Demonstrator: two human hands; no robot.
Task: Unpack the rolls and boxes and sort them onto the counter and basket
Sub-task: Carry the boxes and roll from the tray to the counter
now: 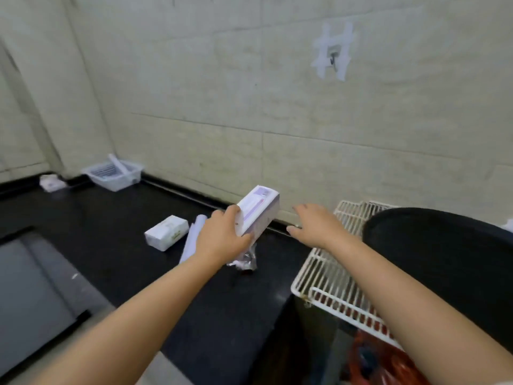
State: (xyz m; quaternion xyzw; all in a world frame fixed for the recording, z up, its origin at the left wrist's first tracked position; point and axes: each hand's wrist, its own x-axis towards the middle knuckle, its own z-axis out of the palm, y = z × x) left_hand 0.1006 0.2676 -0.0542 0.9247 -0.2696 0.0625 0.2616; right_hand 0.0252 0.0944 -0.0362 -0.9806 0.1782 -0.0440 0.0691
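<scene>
Left hand [222,237] grips the purple box [256,212] above the counter [111,232]; right hand [313,225] spread, empty. Lower it flat near the back edge, beside the white box [166,232].

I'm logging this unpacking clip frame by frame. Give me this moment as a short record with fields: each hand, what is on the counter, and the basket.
left hand: left hand holds the purple-and-white box above the counter, grip around its lower end
right hand: right hand open, fingers spread, holds nothing
counter: black counter bears a white box, a white roll beside it, crumpled clear wrap
basket: clear basket at the far wall, a roll leaning in it
rack: white wire rack at right
</scene>
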